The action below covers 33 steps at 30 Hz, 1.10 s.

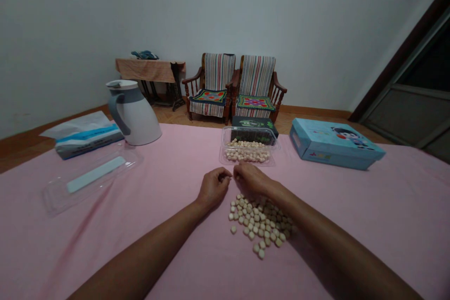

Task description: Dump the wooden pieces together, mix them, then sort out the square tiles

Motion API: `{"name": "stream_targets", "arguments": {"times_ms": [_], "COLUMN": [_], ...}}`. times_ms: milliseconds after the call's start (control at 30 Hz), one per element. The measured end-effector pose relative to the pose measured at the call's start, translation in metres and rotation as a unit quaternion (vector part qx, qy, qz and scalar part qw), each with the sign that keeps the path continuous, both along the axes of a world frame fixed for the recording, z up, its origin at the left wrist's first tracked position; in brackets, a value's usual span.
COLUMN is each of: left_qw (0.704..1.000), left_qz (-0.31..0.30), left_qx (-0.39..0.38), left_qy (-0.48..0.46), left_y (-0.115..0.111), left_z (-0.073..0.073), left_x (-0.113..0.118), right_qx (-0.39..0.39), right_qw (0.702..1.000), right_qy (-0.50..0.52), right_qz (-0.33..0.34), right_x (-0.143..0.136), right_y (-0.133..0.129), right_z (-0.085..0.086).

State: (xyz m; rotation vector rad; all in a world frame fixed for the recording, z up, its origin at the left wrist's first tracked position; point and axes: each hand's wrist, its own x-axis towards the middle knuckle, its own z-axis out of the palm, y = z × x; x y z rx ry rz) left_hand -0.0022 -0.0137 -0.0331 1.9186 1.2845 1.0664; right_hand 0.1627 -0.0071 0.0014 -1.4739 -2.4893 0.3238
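Many small cream-coloured pieces (pixel 258 218) lie in a loose pile on the pink cloth (pixel 183 253). Just left of the pile's far end is my left hand (pixel 214 187), its thumb and fingers pinched on something I cannot make out. My right hand (pixel 249 177) is curled beside it, over the far edge of the pile, with its fingertips hidden. Behind both hands stands a clear plastic box (pixel 225 146), its lid raised, holding more small pale pieces (pixel 248 151).
A clear tray (pixel 56 197), a tissue pack (pixel 91 139) and a white-grey jug (pixel 140 122) stand on the left. A dark box (pixel 255 124) is behind the plastic box; a blue box (pixel 333 143) is at the right. Two chairs (pixel 220 75) stand beyond the table.
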Motion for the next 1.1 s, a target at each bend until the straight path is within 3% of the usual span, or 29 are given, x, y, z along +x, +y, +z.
{"name": "stream_targets", "arguments": {"times_ms": [100, 233, 300, 367, 433, 567, 633, 733, 833, 933, 1000, 1100], "left_qw": [1.000, 1.000, 1.000, 1.000, 1.000, 1.000, 1.000, 1.000, 1.000, 1.000, 1.000, 1.000], "left_qz": [0.001, 0.003, 0.005, 0.002, -0.001, -0.003, -0.004, -0.004, -0.002, 0.001, 0.005, 0.011], "left_qx": [0.002, -0.005, -0.008, -0.008, -0.005, 0.002, 0.006, 0.008, 0.002, -0.004, -0.005, -0.006], "left_qy": [0.007, 0.008, 0.006, 0.004, 0.004, 0.005, 0.004, 0.006, 0.005, 0.001, -0.001, -0.005], "left_y": [0.000, -0.002, -0.003, -0.003, -0.003, -0.002, -0.002, -0.002, -0.002, -0.003, -0.003, -0.002], "left_z": [0.001, 0.004, 0.006, 0.006, 0.006, 0.004, 0.003, 0.002, 0.003, 0.005, 0.006, 0.006], "left_x": [0.000, 0.001, 0.001, 0.001, 0.001, 0.000, 0.000, 0.000, 0.000, 0.001, 0.001, 0.001], "right_qx": [0.012, 0.132, 0.168, 0.125, 0.034, -0.056, -0.071, -0.081, 0.030, 0.142, 0.088, -0.072], "right_qw": [1.000, 0.976, 0.961, 0.975, 0.994, 0.994, 0.992, 0.992, 0.994, 0.976, 0.988, 0.997], "right_qy": [0.019, 0.117, 0.156, 0.126, 0.045, -0.065, -0.080, -0.074, -0.002, 0.095, 0.092, 0.020], "right_qz": [-0.015, -0.126, -0.154, -0.135, -0.096, -0.067, -0.061, -0.054, -0.102, -0.134, -0.086, 0.026], "right_x": [0.010, 0.023, 0.026, 0.026, 0.024, 0.020, 0.020, 0.026, 0.034, 0.036, 0.032, 0.021], "right_y": [0.009, 0.023, 0.024, 0.021, 0.014, 0.000, -0.004, -0.002, 0.007, 0.010, 0.004, -0.013], "right_z": [0.019, 0.051, 0.057, 0.052, 0.040, 0.015, 0.013, 0.028, 0.049, 0.064, 0.065, 0.056]}}
